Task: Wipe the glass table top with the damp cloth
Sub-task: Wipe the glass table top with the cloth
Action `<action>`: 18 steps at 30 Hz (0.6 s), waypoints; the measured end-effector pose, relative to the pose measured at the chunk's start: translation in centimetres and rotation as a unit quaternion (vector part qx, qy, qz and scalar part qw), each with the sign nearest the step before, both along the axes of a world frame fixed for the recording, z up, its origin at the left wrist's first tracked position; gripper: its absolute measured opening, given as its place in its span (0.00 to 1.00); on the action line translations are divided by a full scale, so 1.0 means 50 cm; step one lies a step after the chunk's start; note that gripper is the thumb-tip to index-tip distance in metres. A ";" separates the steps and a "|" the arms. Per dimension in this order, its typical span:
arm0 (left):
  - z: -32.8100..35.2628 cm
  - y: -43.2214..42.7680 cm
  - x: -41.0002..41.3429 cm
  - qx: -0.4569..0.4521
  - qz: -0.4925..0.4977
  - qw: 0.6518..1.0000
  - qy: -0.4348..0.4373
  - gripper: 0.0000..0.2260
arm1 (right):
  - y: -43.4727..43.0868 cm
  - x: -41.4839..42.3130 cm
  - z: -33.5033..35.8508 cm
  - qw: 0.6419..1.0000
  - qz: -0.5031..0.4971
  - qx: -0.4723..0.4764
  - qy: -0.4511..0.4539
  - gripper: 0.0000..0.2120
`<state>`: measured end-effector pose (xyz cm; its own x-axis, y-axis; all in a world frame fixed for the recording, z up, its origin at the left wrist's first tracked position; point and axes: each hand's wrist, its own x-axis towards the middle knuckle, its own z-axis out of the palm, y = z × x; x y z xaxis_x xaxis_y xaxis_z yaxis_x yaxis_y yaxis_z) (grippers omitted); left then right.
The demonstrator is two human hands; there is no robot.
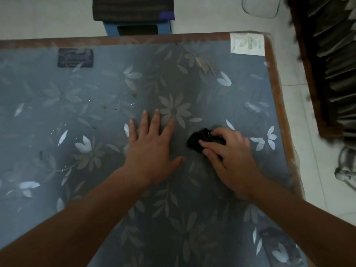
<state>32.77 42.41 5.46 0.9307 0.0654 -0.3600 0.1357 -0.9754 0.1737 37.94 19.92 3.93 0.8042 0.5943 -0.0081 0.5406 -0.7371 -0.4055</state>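
Right now the left hand (152,143) lies flat, palm down, on the glass table top (192,74). Its fingers are straight and spread apart, and the thumb sticks out sideways toward the right hand. It holds nothing. The bare left forearm comes in from the lower left corner, stretched forward.

The right hand (231,157) sits knuckles-up on the glass with its fingers curled down tight over a bunched black cloth (196,140). The thumb is pressed along the near side of the wad. Most of the cloth pokes out past the fingertips on the left, and the rest is hidden under the palm. The cloth touches the glass in the right-centre part of the table, just beside the left hand's thumb side but apart from it. Cannot tell if the cloth is wet. The right forearm enters from the lower right edge, angled inward.

The glass lies over a grey-blue sheet printed with pale flowers, and a brown wooden rim (275,97) runs along the far and right sides. Small brownish spots (134,95) and light specks sit on the glass to the far left of the left hand, well apart from the cloth. A white paper label (247,44) is at the far right corner, and a dark card (75,58) is near the far left.

Beyond the far edge, a blue stool (137,28) stands on the pale tiled floor (300,83). Dark pleated fabric (335,64) is blurred at the right.
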 end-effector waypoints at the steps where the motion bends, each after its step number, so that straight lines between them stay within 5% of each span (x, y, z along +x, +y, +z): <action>1: -0.004 -0.002 -0.005 -0.003 0.001 1.000 0.013 0.48 | 0.011 -0.004 0.004 1.000 -0.010 -0.014 -0.012 0.18; 8: -0.033 0.008 -0.025 -0.006 -0.017 1.000 0.017 0.56 | 0.023 0.002 -0.007 0.994 0.033 -0.090 -0.045 0.26; 13: -0.039 0.012 -0.024 -0.020 -0.014 1.000 0.011 0.55 | 0.077 0.069 -0.022 0.981 -0.157 -0.096 -0.066 0.26; 18: -0.032 0.012 -0.029 -0.006 -0.018 1.000 -0.006 0.55 | 0.040 -0.072 -0.011 0.995 0.007 -0.093 -0.041 0.25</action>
